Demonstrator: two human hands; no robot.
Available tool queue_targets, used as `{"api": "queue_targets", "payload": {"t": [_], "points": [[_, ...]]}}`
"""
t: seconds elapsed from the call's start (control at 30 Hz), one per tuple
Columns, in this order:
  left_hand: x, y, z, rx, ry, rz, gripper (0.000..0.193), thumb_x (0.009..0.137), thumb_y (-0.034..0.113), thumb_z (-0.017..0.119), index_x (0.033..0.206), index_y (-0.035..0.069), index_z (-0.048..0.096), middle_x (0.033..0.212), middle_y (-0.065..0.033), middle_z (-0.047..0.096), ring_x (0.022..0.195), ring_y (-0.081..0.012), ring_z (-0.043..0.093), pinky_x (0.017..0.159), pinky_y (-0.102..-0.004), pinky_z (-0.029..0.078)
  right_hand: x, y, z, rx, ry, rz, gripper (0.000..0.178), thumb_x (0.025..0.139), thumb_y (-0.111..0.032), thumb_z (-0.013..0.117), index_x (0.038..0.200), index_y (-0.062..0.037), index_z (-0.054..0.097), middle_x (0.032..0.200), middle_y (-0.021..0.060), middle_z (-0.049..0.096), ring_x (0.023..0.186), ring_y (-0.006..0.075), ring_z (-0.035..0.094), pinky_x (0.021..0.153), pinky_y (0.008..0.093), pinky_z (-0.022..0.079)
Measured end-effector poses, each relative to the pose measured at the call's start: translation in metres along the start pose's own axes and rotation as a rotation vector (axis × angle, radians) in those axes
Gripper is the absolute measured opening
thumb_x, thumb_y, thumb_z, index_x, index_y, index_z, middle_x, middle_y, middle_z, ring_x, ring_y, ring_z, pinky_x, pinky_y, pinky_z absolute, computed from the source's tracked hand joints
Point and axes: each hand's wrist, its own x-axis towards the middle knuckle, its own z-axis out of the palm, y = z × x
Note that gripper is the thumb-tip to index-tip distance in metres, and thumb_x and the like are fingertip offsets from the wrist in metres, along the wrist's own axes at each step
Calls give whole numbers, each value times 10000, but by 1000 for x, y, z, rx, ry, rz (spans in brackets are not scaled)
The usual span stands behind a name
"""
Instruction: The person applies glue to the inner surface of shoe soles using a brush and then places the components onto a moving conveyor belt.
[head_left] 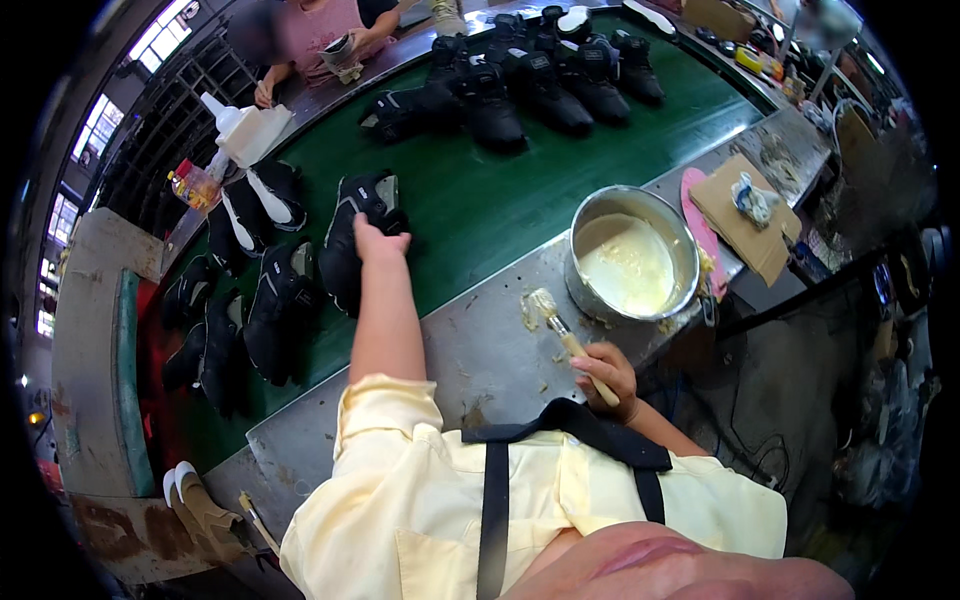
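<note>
A black shoe [343, 255] lies on its side on the green conveyor belt, left of the middle. My left hand [380, 240] reaches out to it, fingers closed around its right side; some fingertips are hidden by the shoe. In my right hand [608, 378] is a brush [580, 352] with a pale wooden handle, gripped near the metal edge. Its bristles, coated with cream-coloured paste, point away over the metal ledge. Just beyond the brush stands a round metal pot [588, 290] with creamy white liquid [630, 265] inside.
Several black shoes [540, 90] stand at the far side of the belt [460, 220]; more [275, 310] lie at left. A white bottle [222, 115] stands at the far left. Cardboard [735, 215] lies right of the pot. Across the belt, a person [335, 30] handles a shoe.
</note>
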Motion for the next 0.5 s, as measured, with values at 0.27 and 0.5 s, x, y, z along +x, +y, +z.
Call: {"api": "queue_targets", "payload": {"t": [0.27,0.5], "points": [[-17,-75,137,1019,-646,736,446,839,301,607,1188,39,516,1168,-87,544,1026,-178,530,805,-345,466,-17,24,3,134,-86,187,305,750,-98,700,1042,-82,615,815,93,547,709,219,558,649,297,459],[68,-75,206,2467,-794,1582,511,831,93,485,1325,196,408,1465,-8,250,1169,-279,471,880,-415,470,0,14,-7,803,-34,1501,295,731,0,687,1013,-45,612,803,97,567,681,166,569,590,245,470]]}}
